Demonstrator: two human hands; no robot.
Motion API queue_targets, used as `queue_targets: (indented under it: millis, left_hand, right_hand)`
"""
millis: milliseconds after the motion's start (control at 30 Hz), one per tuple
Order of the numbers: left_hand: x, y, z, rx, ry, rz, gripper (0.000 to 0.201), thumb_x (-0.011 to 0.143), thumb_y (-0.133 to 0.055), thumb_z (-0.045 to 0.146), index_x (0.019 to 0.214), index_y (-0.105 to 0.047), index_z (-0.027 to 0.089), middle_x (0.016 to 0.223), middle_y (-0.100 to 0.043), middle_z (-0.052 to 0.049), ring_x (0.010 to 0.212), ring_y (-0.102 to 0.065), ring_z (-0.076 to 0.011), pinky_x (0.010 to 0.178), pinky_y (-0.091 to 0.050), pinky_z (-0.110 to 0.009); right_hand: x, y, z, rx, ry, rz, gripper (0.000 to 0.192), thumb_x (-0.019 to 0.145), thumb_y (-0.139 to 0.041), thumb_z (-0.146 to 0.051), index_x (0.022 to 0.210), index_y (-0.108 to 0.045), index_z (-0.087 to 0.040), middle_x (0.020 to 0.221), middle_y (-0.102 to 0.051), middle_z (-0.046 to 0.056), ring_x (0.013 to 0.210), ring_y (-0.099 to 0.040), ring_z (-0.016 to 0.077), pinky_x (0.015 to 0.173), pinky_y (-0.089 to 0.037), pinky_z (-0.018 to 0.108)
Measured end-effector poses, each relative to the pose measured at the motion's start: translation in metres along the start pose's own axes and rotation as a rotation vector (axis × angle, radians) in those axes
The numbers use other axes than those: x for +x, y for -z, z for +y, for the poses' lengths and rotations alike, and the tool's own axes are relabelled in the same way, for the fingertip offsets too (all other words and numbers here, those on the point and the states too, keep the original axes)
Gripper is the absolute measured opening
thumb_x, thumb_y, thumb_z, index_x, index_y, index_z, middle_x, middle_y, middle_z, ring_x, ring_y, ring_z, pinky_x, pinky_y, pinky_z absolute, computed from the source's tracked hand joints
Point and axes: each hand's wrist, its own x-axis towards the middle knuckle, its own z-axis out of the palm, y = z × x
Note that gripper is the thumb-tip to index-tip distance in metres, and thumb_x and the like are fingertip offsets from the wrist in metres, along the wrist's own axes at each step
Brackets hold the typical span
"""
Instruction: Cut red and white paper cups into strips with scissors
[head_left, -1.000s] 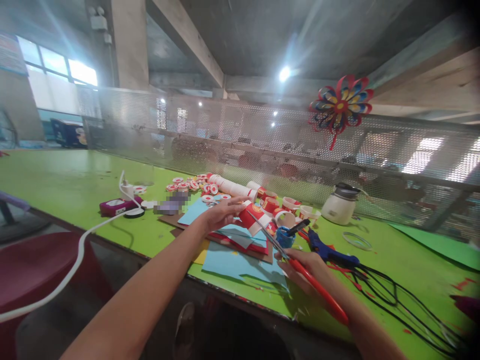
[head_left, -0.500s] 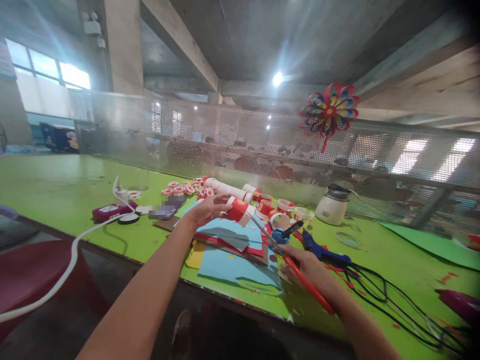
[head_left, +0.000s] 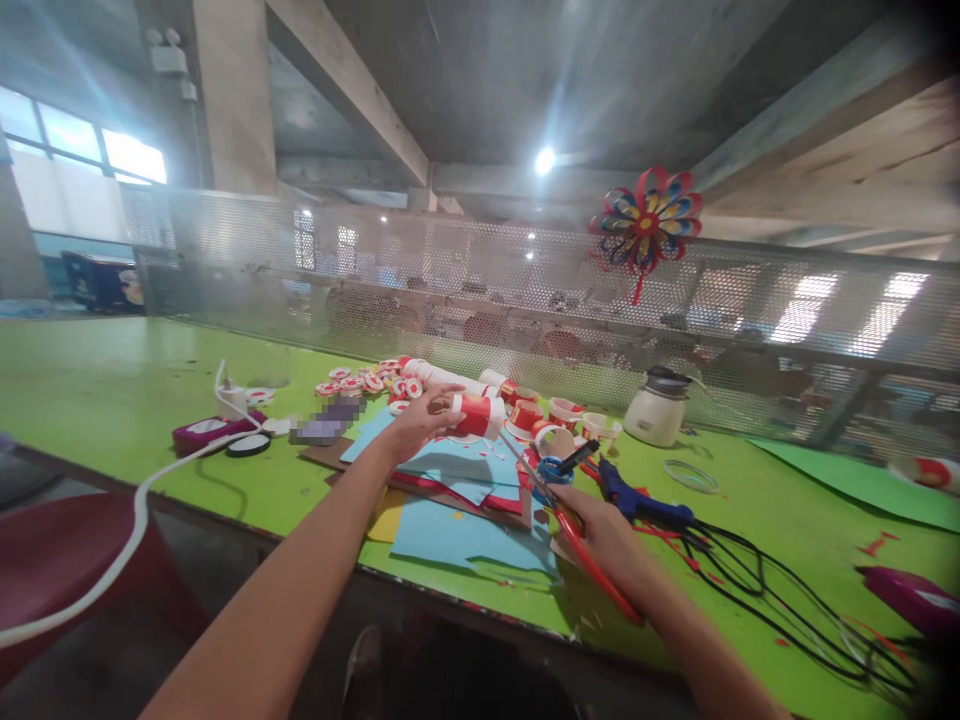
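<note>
The left hand has its fingers wrapped around a red and white paper cup, holding it on its side in the air just above the pile of blue and red paper sheets on the green table. The right hand, at the near right edge of that pile, is closed around the red handles of a pair of scissors, whose blades point up toward the cup. Right of the pile lie a blue glue gun and black cords.

Head cam: looks fwd/down, near green table.
</note>
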Motion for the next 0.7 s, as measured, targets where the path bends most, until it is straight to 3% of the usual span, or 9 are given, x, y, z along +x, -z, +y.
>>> queue_targets:
  millis: [100,333,700]
  left_hand:
    - [0.001,-0.005,-0.006,0.052,0.000,-0.052,0.059,0.065,-0.075,0.025,0.119,-0.053,0.017,0.109,-0.060,-0.012,0.090,-0.063,-0.0220,0.078,-0.053,-0.039]
    - [0.004,-0.015,-0.016,0.136,-0.009,0.028,0.061,0.055,-0.080,0.023,0.111,-0.057,0.013,0.095,-0.063,-0.009,0.072,-0.063,-0.0161,0.069,-0.053,-0.035]
    - [0.005,-0.026,-0.015,0.182,-0.046,0.042,0.065,0.055,-0.081,0.023,0.115,-0.058,0.014,0.091,-0.066,-0.007,0.072,-0.063,-0.0171,0.069,-0.053,-0.033]
  right_hand:
    - [0.000,-0.003,0.003,-0.034,-0.023,-0.013,0.052,0.069,-0.048,-0.016,0.120,-0.059,-0.010,0.120,-0.065,0.014,0.109,-0.060,0.0283,0.093,-0.044,0.038]
    - [0.000,-0.005,0.010,-0.123,-0.072,-0.037,0.052,0.072,-0.048,-0.017,0.122,-0.058,-0.008,0.121,-0.063,0.019,0.112,-0.058,0.0328,0.094,-0.042,0.045]
    - [-0.002,-0.010,0.005,-0.150,-0.094,0.029,0.051,0.078,-0.044,-0.020,0.127,-0.052,-0.009,0.128,-0.058,0.015,0.117,-0.053,0.0275,0.096,-0.040,0.039]
